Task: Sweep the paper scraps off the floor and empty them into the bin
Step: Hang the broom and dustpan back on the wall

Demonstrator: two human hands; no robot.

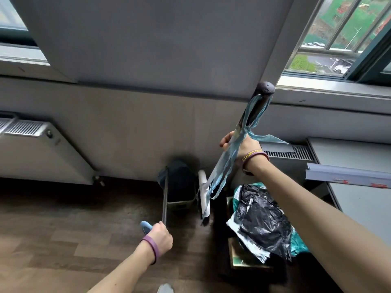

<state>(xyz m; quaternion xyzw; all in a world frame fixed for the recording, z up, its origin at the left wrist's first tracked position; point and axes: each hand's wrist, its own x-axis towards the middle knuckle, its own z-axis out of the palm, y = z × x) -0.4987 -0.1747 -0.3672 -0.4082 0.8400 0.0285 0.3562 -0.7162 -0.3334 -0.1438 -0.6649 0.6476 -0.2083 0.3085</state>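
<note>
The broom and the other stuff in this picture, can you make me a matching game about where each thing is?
Things:
1. Broom handle
2. Dustpan handle
3. Radiator
4. Black bag

Places:
A. on the wall, far left
B. in the right hand
C. low on the right, on a crate
D. in the left hand

Pairs: 1-B, 2-D, 3-A, 4-C
</note>
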